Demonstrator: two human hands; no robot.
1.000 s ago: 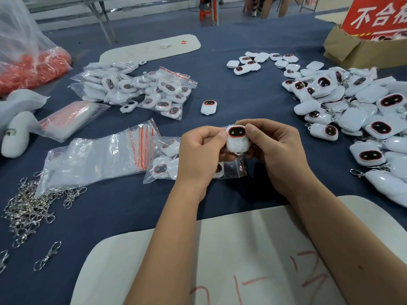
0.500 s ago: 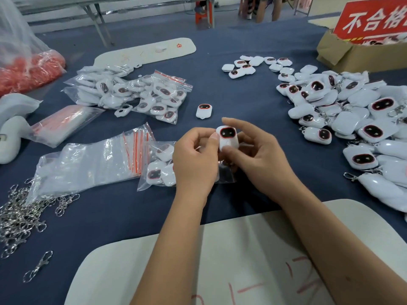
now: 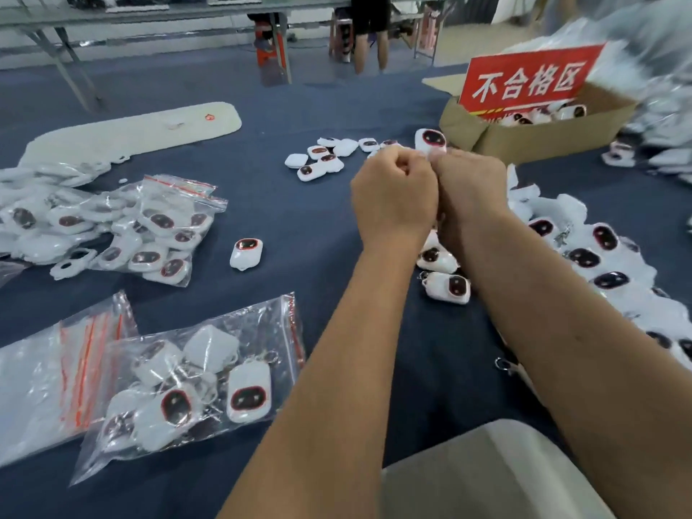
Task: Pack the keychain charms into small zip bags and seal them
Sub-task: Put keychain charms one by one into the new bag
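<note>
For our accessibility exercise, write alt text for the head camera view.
Two bare hands, left hand and right hand, are raised together, holding a white charm above a blue table. A zip bag with charms lies lower left; loose charms lie at right, near a cardboard box.

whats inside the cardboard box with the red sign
The cardboard box holds a few white charms with dark faces, visible over its front wall. The red sign and the wall cover the rest, so how many lie deeper cannot be seen.
</note>
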